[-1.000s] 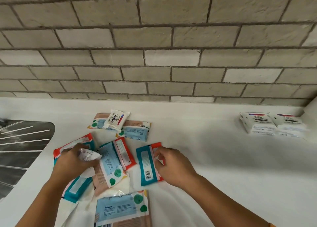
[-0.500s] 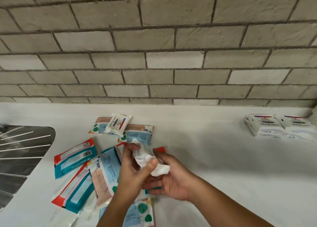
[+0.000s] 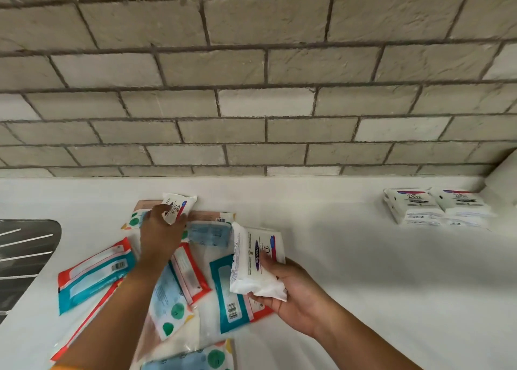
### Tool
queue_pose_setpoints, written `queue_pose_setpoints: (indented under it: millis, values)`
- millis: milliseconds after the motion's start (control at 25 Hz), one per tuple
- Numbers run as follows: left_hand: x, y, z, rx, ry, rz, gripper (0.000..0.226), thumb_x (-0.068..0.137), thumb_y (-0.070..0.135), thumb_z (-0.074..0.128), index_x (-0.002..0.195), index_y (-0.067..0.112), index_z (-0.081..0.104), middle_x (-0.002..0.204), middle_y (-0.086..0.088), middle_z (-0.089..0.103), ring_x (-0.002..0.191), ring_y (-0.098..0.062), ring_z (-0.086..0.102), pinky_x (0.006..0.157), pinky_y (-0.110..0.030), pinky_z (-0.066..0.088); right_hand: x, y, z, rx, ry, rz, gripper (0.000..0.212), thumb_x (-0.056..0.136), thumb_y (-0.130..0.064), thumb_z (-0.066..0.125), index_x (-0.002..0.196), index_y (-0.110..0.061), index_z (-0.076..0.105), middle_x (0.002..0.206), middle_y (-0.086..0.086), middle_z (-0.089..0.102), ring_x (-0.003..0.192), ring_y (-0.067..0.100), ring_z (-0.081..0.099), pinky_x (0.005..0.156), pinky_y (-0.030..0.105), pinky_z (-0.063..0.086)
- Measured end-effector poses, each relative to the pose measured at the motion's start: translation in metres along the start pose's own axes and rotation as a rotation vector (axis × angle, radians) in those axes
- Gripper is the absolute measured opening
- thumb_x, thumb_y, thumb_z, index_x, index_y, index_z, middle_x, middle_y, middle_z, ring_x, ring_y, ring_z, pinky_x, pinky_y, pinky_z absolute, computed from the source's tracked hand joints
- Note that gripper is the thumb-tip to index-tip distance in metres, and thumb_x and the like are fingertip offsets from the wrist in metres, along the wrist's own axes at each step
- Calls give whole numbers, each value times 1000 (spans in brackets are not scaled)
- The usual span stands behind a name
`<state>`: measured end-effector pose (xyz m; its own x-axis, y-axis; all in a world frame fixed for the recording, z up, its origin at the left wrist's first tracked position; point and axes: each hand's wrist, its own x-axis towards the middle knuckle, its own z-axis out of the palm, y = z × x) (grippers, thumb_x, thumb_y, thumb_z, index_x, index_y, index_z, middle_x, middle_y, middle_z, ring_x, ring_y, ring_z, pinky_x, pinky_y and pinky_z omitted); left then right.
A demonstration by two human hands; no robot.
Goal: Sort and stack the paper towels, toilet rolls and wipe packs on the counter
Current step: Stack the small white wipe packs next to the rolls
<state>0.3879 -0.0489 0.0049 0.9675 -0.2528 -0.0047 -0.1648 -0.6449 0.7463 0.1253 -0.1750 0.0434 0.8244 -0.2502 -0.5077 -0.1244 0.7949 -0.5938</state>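
Gripping "Dove" packs: right hand "Fresh Red" pack, left hand small pack.

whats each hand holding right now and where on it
The right hand holds a white wipe pack by its lower end, clear of the counter. The left hand grips the near edge of another small white pack lying on the pile.

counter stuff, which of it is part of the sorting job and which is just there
Job: white pack in right hand; white pack under left hand; white stacks; teal-and-red packs; green-dotted packs.
Just there: sink drainer; brick wall.
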Motion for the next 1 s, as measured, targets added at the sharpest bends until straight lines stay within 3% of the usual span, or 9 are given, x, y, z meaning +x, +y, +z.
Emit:
queue_pose_setpoints:
  millis: [80,160,280,360,480,640,800,920,1000]
  values:
    - [38,-11,5,312,-69,-20,81,77,51,79,139,10,46,130,-16,56,114,-36,59,88,-47,57,-1,-1,-4,-7,0,-40,39,89,-14,66,127,-5,65,117,18,75,101,31,76,71,37,62]
    - [58,-19,12,469,-156,-51,92,72,58,80,139,8,41,125,-16,57,114,-37,58,90,-50,56,0,-1,-9,0,-10,-69,40,90,-6,62,131,-3,63,120,20,73,106,34,73,73,38,62]
    - [72,-23,23,564,-157,-58,92,69,58,81,135,7,43,119,-17,61,110,-37,61,88,-51,56,0,-4,-18,0,-32,-107,43,92,5,54,134,-1,60,124,24,70,115,41,68,77,39,61]
    - [77,-26,26,570,-145,-82,92,65,60,83,130,7,46,113,-16,63,107,-37,62,87,-48,55,-1,-6,-22,-20,-41,-123,41,92,6,53,132,-1,61,123,23,71,111,39,70,78,39,60]
    - [75,-30,27,579,-78,-95,93,48,80,75,114,18,55,95,-8,70,90,-32,69,80,-46,58,-2,-8,-25,-89,-14,-142,36,94,3,58,129,-5,63,120,20,73,106,34,73,75,37,56]
    - [45,-14,27,594,-49,-80,94,62,76,70,129,15,44,119,-17,64,111,-41,59,95,-58,49,0,-7,-33,-90,17,-142,35,95,-2,62,130,-7,63,120,18,74,105,32,73,69,34,59]
    - [-11,16,19,461,-2,-60,90,71,66,71,140,17,39,127,-17,60,120,-43,54,98,-59,48,-3,-10,-43,-26,21,-109,41,97,-33,61,131,-9,64,121,18,73,100,29,72,72,35,56]
    - [-60,33,24,27,6,-87,74,79,37,79,141,14,44,132,-16,61,114,-39,61,92,-49,53,-4,-8,-60,66,77,-55,55,103,-49,39,121,-8,71,111,18,75,85,28,69,63,32,49]
    - [-93,39,30,-320,-78,-214,59,85,25,77,137,23,49,134,-9,61,109,-33,65,89,-47,57,-4,-7,-72,108,95,-54,58,102,-49,37,119,-7,71,110,20,74,87,31,67,63,35,49]
